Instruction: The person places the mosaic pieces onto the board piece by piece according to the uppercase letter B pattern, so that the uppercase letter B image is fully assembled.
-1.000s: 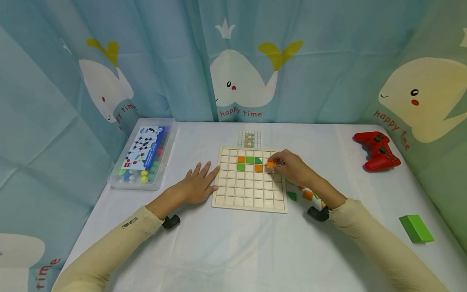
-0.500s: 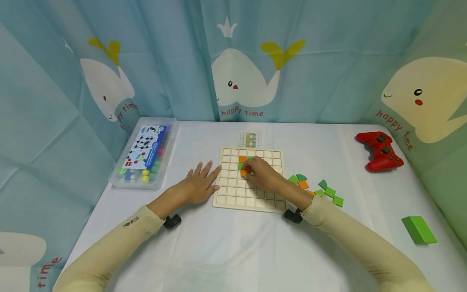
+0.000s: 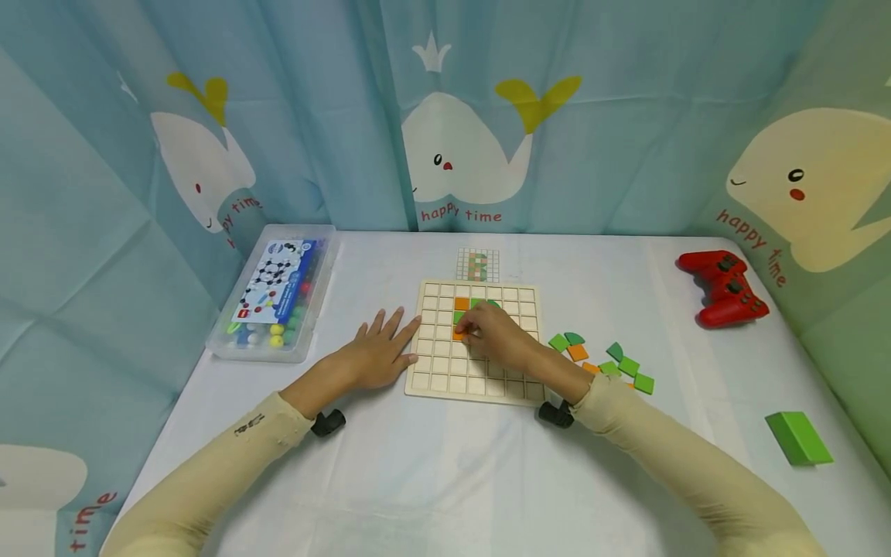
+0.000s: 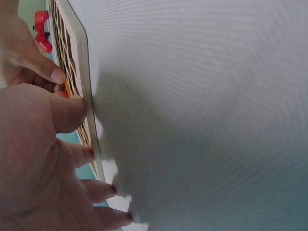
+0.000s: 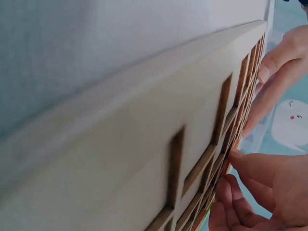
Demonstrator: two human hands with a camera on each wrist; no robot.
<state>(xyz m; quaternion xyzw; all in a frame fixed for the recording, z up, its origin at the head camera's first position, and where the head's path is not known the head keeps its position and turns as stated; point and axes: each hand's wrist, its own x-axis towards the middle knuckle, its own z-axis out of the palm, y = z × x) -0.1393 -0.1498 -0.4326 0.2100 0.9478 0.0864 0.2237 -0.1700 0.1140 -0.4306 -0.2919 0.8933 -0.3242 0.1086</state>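
A pale wooden grid board (image 3: pixel 433 384) lies on the white table. My left hand (image 3: pixel 378 354) rests at its left edge with fingers spread; in the left wrist view, the thumb (image 4: pixel 70 114) touches the rim. My right hand (image 3: pixel 496 334) is over the upper middle of the board, pinching an orange tile (image 3: pixel 457 336) at a cell just below a green tile (image 3: pixel 457 317). Above these, another orange tile (image 3: pixel 462 303), a green tile (image 3: pixel 477 302) and a dark green piece (image 3: pixel 493 302) sit in the grid. The right hand hides the cells beneath it.
Several loose green and orange pieces (image 3: pixel 629 366) lie right of the board. A small pattern card (image 3: pixel 478 264) is behind it. A clear plastic case (image 3: pixel 273 294) stands at left. Rightward are a red game controller (image 3: pixel 724 288) and a green block (image 3: pixel 798 438).
My right hand has moved left across the board with the orange tile, then slightly lower onto a cell under the green tile. The left hand has stayed in place.
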